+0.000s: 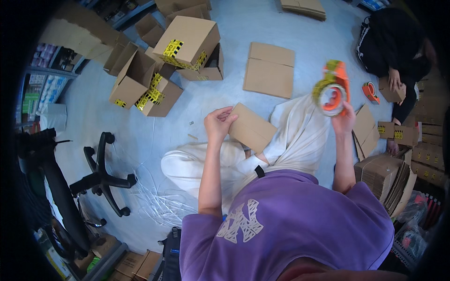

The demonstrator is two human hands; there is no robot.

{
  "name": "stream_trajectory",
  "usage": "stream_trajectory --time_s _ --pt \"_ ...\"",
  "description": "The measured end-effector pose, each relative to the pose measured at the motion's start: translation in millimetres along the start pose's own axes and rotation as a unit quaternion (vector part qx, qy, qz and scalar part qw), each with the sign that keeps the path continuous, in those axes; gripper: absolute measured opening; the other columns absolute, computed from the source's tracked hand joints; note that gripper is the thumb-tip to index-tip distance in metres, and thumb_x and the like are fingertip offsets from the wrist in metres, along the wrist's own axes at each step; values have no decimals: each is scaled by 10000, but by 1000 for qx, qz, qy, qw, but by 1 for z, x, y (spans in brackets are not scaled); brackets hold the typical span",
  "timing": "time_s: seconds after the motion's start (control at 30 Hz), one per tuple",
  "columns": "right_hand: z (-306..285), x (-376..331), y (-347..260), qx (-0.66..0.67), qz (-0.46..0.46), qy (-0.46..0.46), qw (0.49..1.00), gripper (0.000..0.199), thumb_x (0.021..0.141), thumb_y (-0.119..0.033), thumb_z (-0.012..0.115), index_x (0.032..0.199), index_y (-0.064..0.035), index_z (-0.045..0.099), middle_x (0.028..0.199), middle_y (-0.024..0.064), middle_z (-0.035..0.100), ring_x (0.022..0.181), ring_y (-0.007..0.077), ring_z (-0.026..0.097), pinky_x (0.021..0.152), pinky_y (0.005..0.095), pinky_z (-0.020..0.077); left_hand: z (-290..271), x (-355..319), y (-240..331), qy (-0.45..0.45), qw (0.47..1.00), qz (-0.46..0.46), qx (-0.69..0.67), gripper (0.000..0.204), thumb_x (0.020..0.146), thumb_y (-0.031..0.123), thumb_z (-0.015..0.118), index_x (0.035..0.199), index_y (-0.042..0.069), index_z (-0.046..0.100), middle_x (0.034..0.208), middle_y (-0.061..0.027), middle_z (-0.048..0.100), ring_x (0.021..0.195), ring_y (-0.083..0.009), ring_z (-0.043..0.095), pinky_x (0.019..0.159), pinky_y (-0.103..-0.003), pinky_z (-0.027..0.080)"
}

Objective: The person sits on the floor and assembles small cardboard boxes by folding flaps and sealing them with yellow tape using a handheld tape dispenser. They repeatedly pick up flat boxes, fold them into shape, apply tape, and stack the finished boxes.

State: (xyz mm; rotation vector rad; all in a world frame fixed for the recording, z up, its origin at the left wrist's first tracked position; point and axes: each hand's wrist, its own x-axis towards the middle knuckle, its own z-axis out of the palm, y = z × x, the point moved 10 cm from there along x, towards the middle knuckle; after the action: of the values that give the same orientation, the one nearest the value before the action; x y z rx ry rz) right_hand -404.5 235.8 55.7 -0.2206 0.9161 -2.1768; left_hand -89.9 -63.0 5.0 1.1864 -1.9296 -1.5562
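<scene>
I sit cross-legged on the floor in white trousers and a purple shirt. My left hand [218,122] grips the left edge of a small brown cardboard box [252,128] resting on my knee. My right hand [344,120] holds up an orange tape dispenser [332,89] loaded with a roll of yellow-and-black tape, raised above my right knee and apart from the box.
A heap of taped and open cardboard boxes [161,61] lies at the upper left; flat cardboard sheets [269,70] lie ahead. A stack of flattened boxes [384,178] stands at my right. Another person in black [391,47] works at the upper right beside a second orange dispenser [370,91]. A black chair base [101,175] stands at left.
</scene>
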Motion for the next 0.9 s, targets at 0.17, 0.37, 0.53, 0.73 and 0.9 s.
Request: stream_trajectory --time_s 0.17,0.37,0.53,0.73,0.9 --pt "143 -33 91 -267 29 -93 959 683 791 -34 639 1429 -25 396 1409 116 435 1168 207 519 917 347 461 -2 -3 3 11 999 31 32 275 724 77 806 988 36 742 937 -97 730 822 -173 699 743 -297 558" --pt "189 -88 140 -625 -183 -243 719 631 630 -55 735 1241 -188 655 856 82 445 763 208 489 668 312 464 -6 -6 -8 41 998 32 24 256 702 76 793 955 71 753 923 -106 724 780 -202 700 714 -291 545" --pt "178 -95 148 -678 -221 -251 654 636 589 -94 766 1206 -227 679 851 87 468 701 222 517 594 320 489 -29 -20 9 118 992 30 -21 142 777 103 758 900 34 751 824 -99 718 695 -189 677 646 -287 522" --pt "192 -91 150 -690 -210 -266 639 646 589 -87 754 1215 -227 674 837 80 464 689 210 505 579 323 480 7 -18 -6 -111 960 -134 -218 137 837 133 731 845 -2 750 737 -73 716 651 -102 642 590 -255 499" --pt "208 -83 150 -714 -170 -249 632 638 601 -74 747 1221 -205 668 819 92 465 649 229 483 559 333 460 -6 34 -35 -68 989 -51 -118 120 818 111 733 837 -6 749 758 -79 719 629 -86 635 547 -241 488"
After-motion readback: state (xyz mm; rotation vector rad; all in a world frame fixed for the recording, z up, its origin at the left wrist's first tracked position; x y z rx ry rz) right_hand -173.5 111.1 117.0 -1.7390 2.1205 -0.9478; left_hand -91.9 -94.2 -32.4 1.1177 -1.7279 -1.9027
